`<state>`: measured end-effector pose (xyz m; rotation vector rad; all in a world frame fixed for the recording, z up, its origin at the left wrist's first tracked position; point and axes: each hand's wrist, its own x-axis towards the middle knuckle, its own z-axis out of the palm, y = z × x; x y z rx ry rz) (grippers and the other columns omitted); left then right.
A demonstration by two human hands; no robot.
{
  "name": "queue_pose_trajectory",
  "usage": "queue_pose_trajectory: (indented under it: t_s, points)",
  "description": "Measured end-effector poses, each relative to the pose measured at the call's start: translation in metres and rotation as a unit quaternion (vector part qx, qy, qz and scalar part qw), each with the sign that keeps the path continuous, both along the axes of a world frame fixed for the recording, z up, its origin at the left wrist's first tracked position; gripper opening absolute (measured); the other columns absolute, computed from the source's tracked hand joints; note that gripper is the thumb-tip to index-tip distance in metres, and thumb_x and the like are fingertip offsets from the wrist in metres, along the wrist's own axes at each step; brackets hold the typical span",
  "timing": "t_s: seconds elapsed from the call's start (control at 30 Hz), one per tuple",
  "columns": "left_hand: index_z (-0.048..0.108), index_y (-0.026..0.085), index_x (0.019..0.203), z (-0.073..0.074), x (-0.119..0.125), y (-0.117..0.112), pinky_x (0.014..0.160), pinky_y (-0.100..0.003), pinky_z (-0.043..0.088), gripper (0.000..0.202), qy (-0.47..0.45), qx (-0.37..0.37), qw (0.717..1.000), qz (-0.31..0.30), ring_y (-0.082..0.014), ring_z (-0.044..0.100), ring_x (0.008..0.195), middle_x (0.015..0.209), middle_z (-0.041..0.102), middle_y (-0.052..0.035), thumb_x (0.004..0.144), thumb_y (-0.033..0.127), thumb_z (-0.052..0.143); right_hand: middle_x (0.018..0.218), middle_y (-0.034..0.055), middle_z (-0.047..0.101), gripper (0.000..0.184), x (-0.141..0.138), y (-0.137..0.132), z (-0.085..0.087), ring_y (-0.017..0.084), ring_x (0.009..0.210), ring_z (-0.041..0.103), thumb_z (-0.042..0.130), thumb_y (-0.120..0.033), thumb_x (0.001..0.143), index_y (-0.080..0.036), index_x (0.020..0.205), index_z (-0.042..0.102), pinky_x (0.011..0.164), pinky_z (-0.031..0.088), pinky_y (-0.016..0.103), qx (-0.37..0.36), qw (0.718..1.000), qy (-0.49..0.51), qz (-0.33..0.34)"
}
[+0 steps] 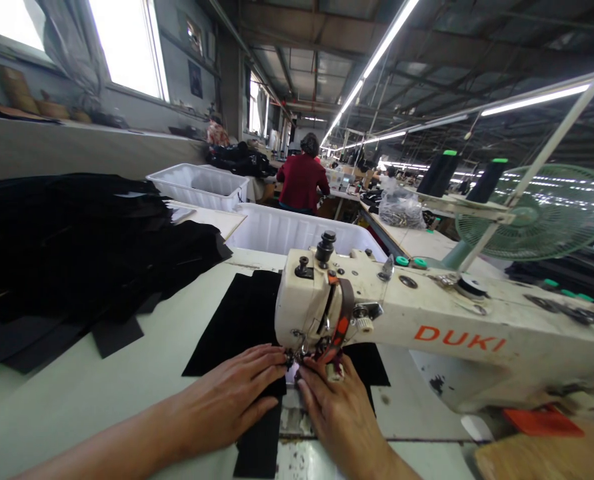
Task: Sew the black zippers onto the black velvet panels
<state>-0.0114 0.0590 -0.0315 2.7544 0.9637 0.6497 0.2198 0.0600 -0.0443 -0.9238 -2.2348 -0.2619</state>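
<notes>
Black fabric point(229, 320) lies on the sewing table, running under the head of a cream sewing machine point(297, 293) marked DUKI. My left hand point(241, 393) rests flat on this fabric, left of the needle, with its fingers stretched out and the thumb apart. To the right of the needle is my right hand point(339, 403), its fingers reaching forward and spread around the presser foot area. The machine head partly hides those fingertips. A small light glows at the needle, between the two hands. A black strip of fabric point(259, 440) hangs down toward me below my left hand.
A large pile of black fabric pieces point(77, 247) covers the table's left side. White plastic bins point(277, 230) stand beyond the table. Thread cones point(437, 175) and a green fan point(537, 213) are at right. A person in red point(304, 177) sits further ahead.
</notes>
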Motion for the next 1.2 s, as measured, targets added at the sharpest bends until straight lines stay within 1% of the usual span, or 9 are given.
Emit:
queue_pose_trajectory:
  t_s: [0.2,0.4,0.6,0.77,0.87,0.97,1.03,1.13,1.2]
  points:
    - [0.051,0.019,0.136,0.000,0.000,-0.002,0.114,-0.044,0.038,0.040,0.004,-0.008,1.000,0.002,-0.0253,0.050,0.132,0.140,0.057,-0.0099,0.097,0.022,0.056,0.093,0.0039,0.072,0.022,0.000,-0.003,0.005,0.023,0.085,0.062,0.050,-0.017,0.097,-0.021,0.092,0.070,0.086,0.045,0.038,0.003,1.000,0.004,-0.016]
    - [0.050,0.017,0.138,0.000,0.000,-0.004,0.115,-0.044,0.037,0.042,0.023,-0.012,1.000,0.007,-0.0256,0.050,0.133,0.141,0.056,-0.0107,0.097,0.022,0.057,0.096,0.0031,0.073,0.023,0.000,-0.004,0.004,0.021,0.085,0.063,0.048,-0.017,0.098,-0.020,0.095,0.070,0.090,0.043,0.036,-0.006,1.000,-0.005,-0.005]
    - [0.052,0.013,0.136,0.002,0.000,-0.004,0.113,-0.046,0.039,0.041,0.007,-0.003,1.000,0.005,-0.0273,0.050,0.132,0.139,0.058,-0.0124,0.096,0.021,0.057,0.100,0.0042,0.074,0.023,0.003,-0.003,-0.002,0.021,0.086,0.066,0.047,-0.015,0.098,-0.019,0.097,0.070,0.094,0.041,0.038,-0.004,1.000,-0.016,-0.009]
    - [0.054,0.017,0.135,0.000,-0.003,-0.001,0.114,-0.042,0.037,0.039,0.007,-0.028,1.000,0.007,-0.0246,0.049,0.133,0.140,0.057,-0.0094,0.097,0.027,0.056,0.102,0.0042,0.073,0.022,0.003,-0.003,-0.002,0.021,0.088,0.066,0.048,-0.016,0.098,-0.020,0.096,0.070,0.095,0.041,0.038,-0.017,1.000,-0.018,-0.001]
    - [0.052,0.021,0.137,-0.004,-0.007,0.003,0.116,-0.038,0.034,0.038,0.027,-0.042,0.997,0.054,-0.0212,0.042,0.138,0.148,0.050,-0.0065,0.101,0.034,0.049,0.101,0.0040,0.073,0.023,0.005,-0.004,-0.002,0.021,0.089,0.065,0.047,-0.018,0.099,-0.021,0.096,0.070,0.094,0.041,0.038,-0.039,0.999,-0.031,-0.009]
    - [0.041,0.022,0.148,-0.007,-0.013,0.015,0.120,-0.049,0.020,0.046,0.050,-0.035,0.992,0.106,-0.0239,0.029,0.145,0.157,0.036,-0.0071,0.104,0.037,0.041,0.098,0.0032,0.073,0.024,0.005,-0.002,-0.006,0.020,0.090,0.065,0.046,-0.022,0.100,-0.023,0.097,0.069,0.094,0.042,0.037,-0.063,0.996,-0.053,-0.042]
    - [0.037,0.025,0.150,-0.008,-0.018,0.025,0.118,-0.058,0.013,0.049,0.068,-0.032,0.989,0.127,-0.0267,0.025,0.147,0.158,0.032,-0.0065,0.104,0.041,0.040,0.099,0.0032,0.073,0.023,0.005,0.003,-0.009,0.020,0.094,0.065,0.045,-0.022,0.100,-0.024,0.102,0.069,0.099,0.041,0.039,-0.069,0.994,-0.062,-0.064]
    - [0.038,0.023,0.150,-0.011,-0.028,0.034,0.115,-0.064,0.015,0.050,0.091,-0.025,0.978,0.188,-0.0303,0.025,0.146,0.157,0.033,-0.0091,0.104,0.041,0.038,0.108,0.0076,0.072,0.023,0.009,0.014,-0.006,0.024,0.109,0.062,0.047,-0.025,0.099,-0.023,0.105,0.068,0.107,0.036,0.046,-0.065,0.992,-0.061,-0.093]
    - [0.039,0.019,0.150,-0.012,-0.037,0.024,0.112,-0.067,0.017,0.050,0.103,-0.018,0.965,0.239,-0.0336,0.026,0.145,0.156,0.034,-0.0137,0.103,0.037,0.036,0.117,0.0148,0.068,0.026,0.018,0.015,0.000,0.029,0.117,0.058,0.044,-0.027,0.099,-0.018,0.107,0.068,0.107,0.035,0.053,-0.058,0.989,-0.049,-0.124]
